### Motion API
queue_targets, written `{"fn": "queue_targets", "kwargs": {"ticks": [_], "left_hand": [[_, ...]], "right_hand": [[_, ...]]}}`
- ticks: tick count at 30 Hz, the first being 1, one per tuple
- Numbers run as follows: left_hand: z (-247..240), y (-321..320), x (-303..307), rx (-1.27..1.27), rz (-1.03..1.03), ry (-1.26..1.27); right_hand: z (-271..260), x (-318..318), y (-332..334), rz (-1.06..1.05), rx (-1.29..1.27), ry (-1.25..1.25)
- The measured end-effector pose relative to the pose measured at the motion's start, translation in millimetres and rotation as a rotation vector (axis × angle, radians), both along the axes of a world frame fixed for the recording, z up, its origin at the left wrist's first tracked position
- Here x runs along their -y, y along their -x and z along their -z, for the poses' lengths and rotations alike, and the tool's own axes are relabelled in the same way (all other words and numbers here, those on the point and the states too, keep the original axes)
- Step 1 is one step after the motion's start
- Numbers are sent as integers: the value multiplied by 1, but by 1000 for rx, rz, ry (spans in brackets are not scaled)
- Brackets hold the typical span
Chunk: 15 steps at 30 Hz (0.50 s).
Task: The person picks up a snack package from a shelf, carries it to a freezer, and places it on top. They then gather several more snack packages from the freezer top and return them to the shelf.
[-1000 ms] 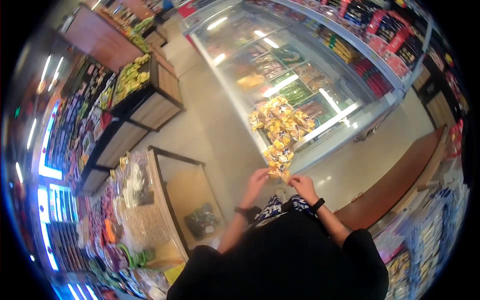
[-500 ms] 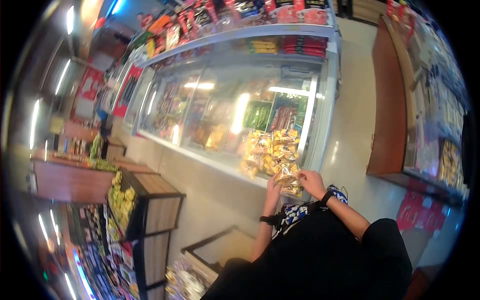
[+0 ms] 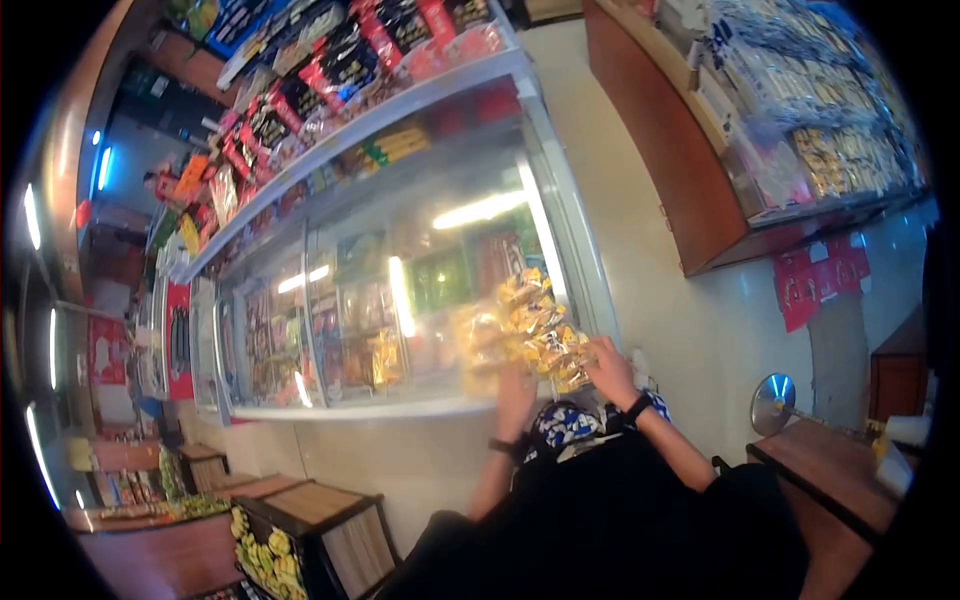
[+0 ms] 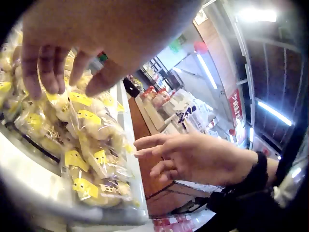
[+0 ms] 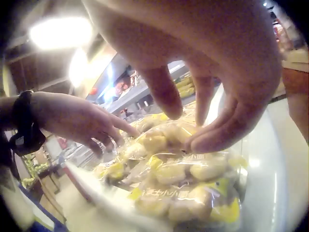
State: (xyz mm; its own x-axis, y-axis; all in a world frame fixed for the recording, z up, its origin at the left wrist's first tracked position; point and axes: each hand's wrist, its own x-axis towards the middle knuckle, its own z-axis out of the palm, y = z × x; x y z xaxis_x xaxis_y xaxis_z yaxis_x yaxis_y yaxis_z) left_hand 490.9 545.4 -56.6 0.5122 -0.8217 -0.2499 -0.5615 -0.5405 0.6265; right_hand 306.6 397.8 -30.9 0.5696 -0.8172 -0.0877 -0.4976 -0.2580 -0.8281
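We see a person's left hand (image 3: pixel 515 395) above a heap of clear packets (image 3: pixel 545 330) with yellow labels, its fingers relaxed and nearly straight. Across the heap from those fingers, the right hand (image 3: pixel 608 372) reaches in with its own fingers loosely bent, gripping nothing we can make out; whether its tips touch the plastic, we cannot tell. Directly below both sets of fingers, the packets lie at the near corner of a glass-topped freezer (image 3: pixel 360 412). We spot red-and-black packs (image 3: pixel 345 60) on a shelf ahead of the fingers and, well to their right, a brown wooden cabinet (image 3: pixel 665 150).
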Motion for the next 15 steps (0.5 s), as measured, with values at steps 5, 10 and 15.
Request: {"fn": "queue_targets", "kwargs": {"ticks": [5, 10, 15], "left_hand": [[-24, 2, 25, -51, -11, 112], [-55, 56, 95, -354, 183, 145], [-51, 132, 173, -544, 325, 164]], "right_hand": [[35, -18, 44, 161, 61, -70], [42, -10, 107, 361, 139, 64], [14, 33, 184, 450, 39, -120]]}}
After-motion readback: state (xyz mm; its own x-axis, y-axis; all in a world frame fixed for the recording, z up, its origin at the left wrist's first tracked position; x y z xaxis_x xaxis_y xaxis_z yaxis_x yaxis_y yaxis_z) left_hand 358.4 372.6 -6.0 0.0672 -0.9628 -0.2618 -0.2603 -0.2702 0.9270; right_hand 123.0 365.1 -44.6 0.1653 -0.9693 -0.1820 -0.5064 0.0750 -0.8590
